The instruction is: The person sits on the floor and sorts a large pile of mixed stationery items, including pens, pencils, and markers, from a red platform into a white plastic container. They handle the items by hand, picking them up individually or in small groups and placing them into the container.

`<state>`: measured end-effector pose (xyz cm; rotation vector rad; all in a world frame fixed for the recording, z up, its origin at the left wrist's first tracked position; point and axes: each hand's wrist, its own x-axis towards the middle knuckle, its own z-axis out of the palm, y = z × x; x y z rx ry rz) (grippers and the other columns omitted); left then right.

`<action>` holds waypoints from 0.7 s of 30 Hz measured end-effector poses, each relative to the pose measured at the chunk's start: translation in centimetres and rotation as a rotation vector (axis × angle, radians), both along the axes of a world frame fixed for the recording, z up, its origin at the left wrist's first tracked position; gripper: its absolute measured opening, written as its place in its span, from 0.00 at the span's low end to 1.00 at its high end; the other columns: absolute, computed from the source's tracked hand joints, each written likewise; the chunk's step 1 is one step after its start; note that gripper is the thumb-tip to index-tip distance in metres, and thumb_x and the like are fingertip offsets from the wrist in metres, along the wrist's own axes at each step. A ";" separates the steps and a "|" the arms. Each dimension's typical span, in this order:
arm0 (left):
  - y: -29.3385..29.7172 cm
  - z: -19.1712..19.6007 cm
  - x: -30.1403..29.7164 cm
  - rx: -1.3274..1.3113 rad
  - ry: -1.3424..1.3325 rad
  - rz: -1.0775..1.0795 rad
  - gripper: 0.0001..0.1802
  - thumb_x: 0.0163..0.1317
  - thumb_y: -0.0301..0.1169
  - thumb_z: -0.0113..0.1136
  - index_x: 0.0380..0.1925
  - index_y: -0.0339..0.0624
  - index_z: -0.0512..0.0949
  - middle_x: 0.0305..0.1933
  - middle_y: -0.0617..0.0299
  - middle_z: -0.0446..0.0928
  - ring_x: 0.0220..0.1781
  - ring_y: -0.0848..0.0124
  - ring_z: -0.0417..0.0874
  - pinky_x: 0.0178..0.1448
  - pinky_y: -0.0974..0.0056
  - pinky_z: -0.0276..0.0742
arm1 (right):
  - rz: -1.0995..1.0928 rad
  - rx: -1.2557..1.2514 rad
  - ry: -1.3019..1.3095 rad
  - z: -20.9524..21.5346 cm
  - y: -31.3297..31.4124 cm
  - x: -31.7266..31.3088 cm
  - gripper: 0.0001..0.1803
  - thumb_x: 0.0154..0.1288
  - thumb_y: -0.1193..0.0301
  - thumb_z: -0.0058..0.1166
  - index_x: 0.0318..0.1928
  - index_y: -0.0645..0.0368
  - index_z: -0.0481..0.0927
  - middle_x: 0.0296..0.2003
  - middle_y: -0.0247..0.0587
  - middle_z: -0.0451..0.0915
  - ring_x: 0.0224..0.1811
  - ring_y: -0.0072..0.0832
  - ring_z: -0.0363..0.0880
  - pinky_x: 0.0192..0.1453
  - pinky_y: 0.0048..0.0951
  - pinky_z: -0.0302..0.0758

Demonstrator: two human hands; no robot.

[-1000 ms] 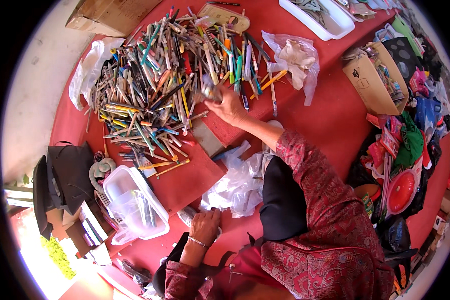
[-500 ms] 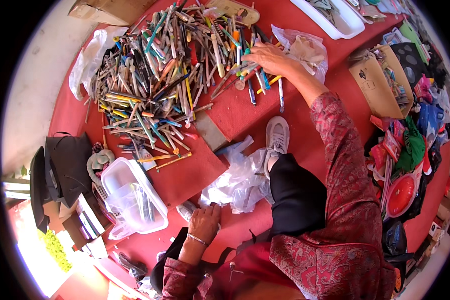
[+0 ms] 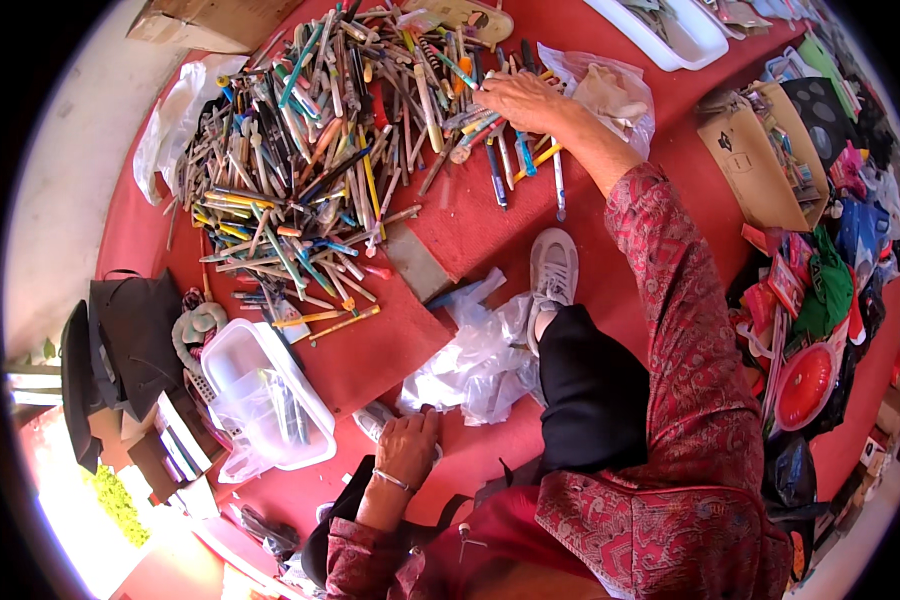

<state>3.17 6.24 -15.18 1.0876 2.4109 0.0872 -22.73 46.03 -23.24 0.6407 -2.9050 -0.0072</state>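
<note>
While seated on a red cloth (image 3: 470, 215), a person stretches the right hand (image 3: 523, 100) to the upper centre of the frame, fingers curled loosely over the right edge of a big heap of pens and pencils (image 3: 320, 160); whether it grips 1 cannot be told. The left hand (image 3: 407, 447), at lower centre, rests fingers-down on the cloth, holding nothing, just beside crumpled clear plastic (image 3: 480, 355) and a grey shoe (image 3: 553, 270). A clear plastic box (image 3: 265, 395) sits at lower left, a cardboard box (image 3: 745, 165) at upper right.
</note>
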 end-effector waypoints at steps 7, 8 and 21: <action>0.0 0.0 0.0 0.004 0.041 -0.016 0.09 0.50 0.28 0.47 0.34 0.41 0.70 0.25 0.59 0.73 0.30 0.64 0.76 0.36 0.62 0.70 | -0.092 -0.173 0.005 3.5 -0.1 -0.4 0.15 0.42 0.79 0.53 0.36 0.62 0.72 0.29 0.43 0.73 0.36 0.38 0.74 0.38 0.35 0.73; -0.1 0.0 0.1 -0.037 -0.011 0.002 0.12 0.50 0.29 0.49 0.37 0.41 0.70 0.28 0.59 0.73 0.33 0.63 0.75 0.38 0.61 0.70 | -0.184 -0.245 -0.022 4.6 -0.3 -0.6 0.16 0.41 0.77 0.55 0.36 0.62 0.72 0.28 0.43 0.74 0.35 0.38 0.75 0.39 0.35 0.73; -0.2 0.2 -0.8 -0.029 -0.071 0.098 0.16 0.50 0.29 0.52 0.41 0.43 0.70 0.34 0.57 0.74 0.37 0.60 0.75 0.42 0.57 0.70 | -0.025 -1.839 -0.503 3.6 -10.2 5.3 0.11 0.43 0.70 0.60 0.28 0.59 0.75 0.20 0.35 0.75 0.24 0.24 0.76 0.32 0.30 0.75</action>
